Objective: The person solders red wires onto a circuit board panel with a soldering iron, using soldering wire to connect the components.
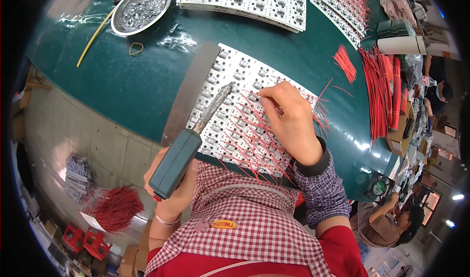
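2 hands at frame centre. Left hand (169,189) clenched around a teal soldering gun (188,150), its tip over a white circuit-board panel (235,81). Right hand (291,120) pinches a red wire (318,93) against the panel. Metal dish (142,8) upper left; red wire bundle (382,91) at right.

Brown cardboard box (399,130) at table's right edge — open-topped.

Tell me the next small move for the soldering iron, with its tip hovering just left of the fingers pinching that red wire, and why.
Probably ease the soldering iron tip right to the joint under the right hand. The left hand grips its teal handle, and the right fingertips pin a red wire onto the white circuit panel.
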